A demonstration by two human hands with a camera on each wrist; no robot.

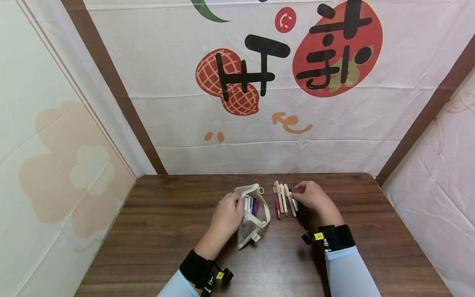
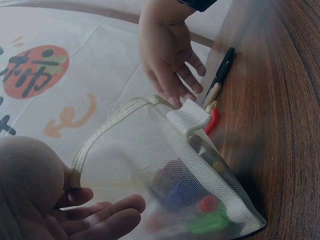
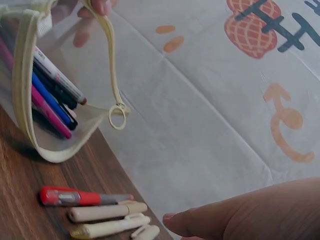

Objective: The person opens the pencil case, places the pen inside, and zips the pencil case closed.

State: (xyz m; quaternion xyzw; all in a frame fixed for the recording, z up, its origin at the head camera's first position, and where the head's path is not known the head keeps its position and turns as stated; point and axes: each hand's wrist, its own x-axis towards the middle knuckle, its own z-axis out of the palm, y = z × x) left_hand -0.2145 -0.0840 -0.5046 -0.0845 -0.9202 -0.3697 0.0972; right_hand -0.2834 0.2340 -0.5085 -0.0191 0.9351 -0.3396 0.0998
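The person's left forearm slants in from the lower left, its sleeve pale blue and its wrist strapped in a black band; the left hand, back uppermost, pinches with thumb and bent fingers. Across from it and well apart, the right forearm angles inward, likewise sleeved and banded, its right hand turned leftward with fingers loosely bent and reaching down.
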